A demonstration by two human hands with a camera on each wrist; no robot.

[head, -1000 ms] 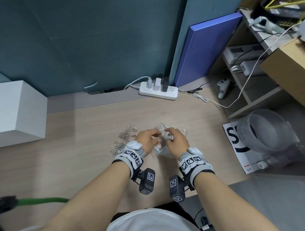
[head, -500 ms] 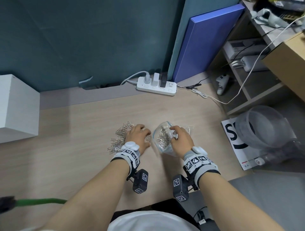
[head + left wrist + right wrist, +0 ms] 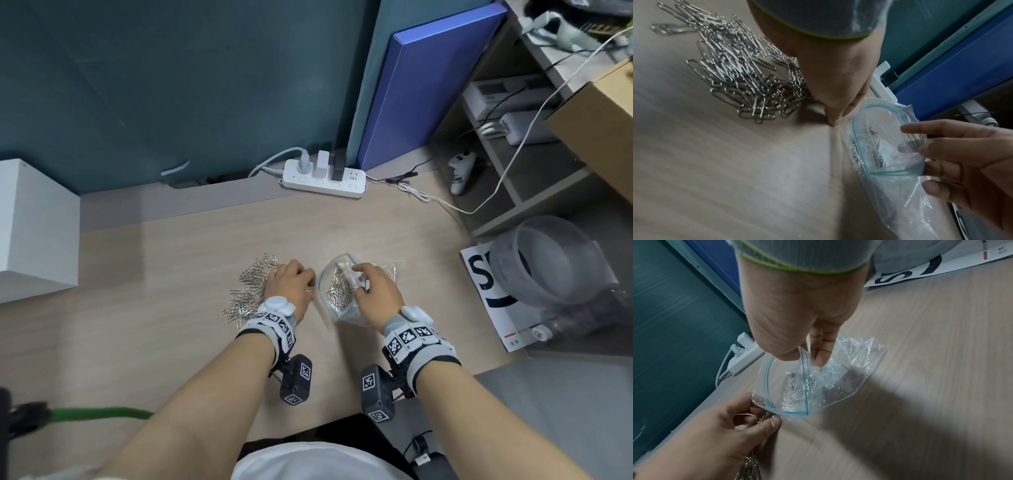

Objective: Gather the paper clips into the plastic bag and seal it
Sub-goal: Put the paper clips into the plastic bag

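Observation:
A pile of silver paper clips [image 3: 250, 286] lies on the wooden table [image 3: 164, 308], left of a clear zip bag [image 3: 337, 291] with a blue seal strip. My left hand [image 3: 303, 279] sits at the pile's right edge. In the right wrist view the left hand [image 3: 766, 417] pinches a few clips between thumb and fingers, just beside the bag's mouth. My right hand [image 3: 359, 277] pinches the upper rim of the bag [image 3: 818, 382] and holds its mouth open toward the left. Several clips lie inside the bag [image 3: 877, 149].
A white power strip [image 3: 322, 178] with plugs lies at the table's back edge. A white box [image 3: 30, 226] stands far left. A blue board [image 3: 428, 92] leans at the back right. Past the right edge are a printed sheet [image 3: 479, 284] and a clear tub [image 3: 548, 260].
My left hand left the bag and went left to the clip pile. The right hand kept hold of the bag, whose mouth now stands open.

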